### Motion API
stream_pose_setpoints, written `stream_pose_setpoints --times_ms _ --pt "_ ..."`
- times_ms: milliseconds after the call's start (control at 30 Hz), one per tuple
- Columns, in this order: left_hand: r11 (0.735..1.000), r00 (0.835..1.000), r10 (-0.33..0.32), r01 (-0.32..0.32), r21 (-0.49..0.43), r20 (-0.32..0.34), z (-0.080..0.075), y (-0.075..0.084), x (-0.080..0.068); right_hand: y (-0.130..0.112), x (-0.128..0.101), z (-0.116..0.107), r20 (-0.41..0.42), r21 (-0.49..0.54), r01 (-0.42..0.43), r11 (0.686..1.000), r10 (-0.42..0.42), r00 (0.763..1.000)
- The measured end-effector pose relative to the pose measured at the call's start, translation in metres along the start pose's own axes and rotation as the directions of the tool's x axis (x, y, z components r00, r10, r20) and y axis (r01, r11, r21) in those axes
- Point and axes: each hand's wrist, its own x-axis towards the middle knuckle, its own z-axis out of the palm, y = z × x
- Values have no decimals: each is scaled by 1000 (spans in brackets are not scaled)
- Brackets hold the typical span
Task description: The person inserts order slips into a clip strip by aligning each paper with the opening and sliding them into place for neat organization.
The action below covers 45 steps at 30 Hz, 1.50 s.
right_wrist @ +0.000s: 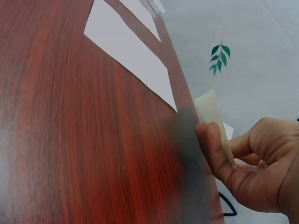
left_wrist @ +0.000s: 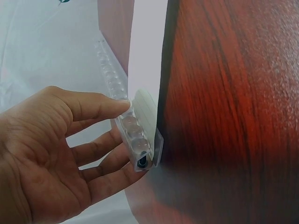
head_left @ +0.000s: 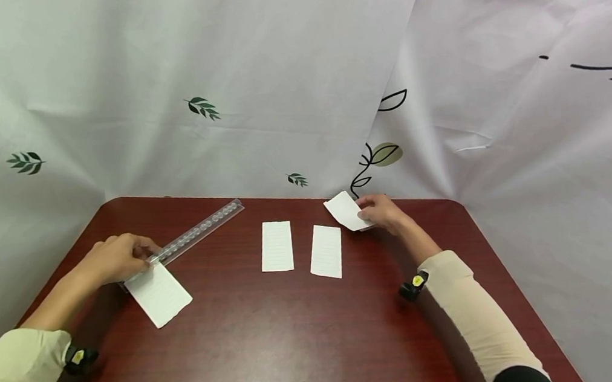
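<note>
My left hand (head_left: 138,256) pinches the near end of a clear plastic ruler (head_left: 200,229) between thumb and fingers at the table's left side. The ruler lies across the top edge of a white lined paper slip (head_left: 159,293). In the left wrist view the left hand (left_wrist: 122,140) has its thumb against the ruler (left_wrist: 134,135) and its fingers curled under its end, beside the paper (left_wrist: 147,56). At the far edge my right hand (head_left: 367,213) pinches another white slip (head_left: 346,210), lifted off the table. In the right wrist view the right hand (right_wrist: 223,154) has its thumb on that slip (right_wrist: 211,109).
Two more white lined slips (head_left: 276,246) (head_left: 326,251) lie side by side in the middle of the dark red wooden table (head_left: 297,337). A white curtain with leaf prints (head_left: 276,96) closes in the back and both sides.
</note>
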Motion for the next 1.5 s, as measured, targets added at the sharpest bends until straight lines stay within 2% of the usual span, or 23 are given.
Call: stream_pose_setpoints --times_ms 867,1033,1300,1500 --pt "1000 1000 -2 2 5 4 -1 2 0 -53 17 64 96 30 58 998 -60 994" --pt "1000 1000 -10 10 8 9 -1 1 0 -61 20 76 121 22 91 996 -93 988" --pt "1000 1000 -11 11 -7 4 0 2 -1 -78 23 99 165 90 67 994 -81 983" --pt "1000 1000 -11 11 -9 10 -1 2 0 -87 25 115 185 95 60 994 -77 980"
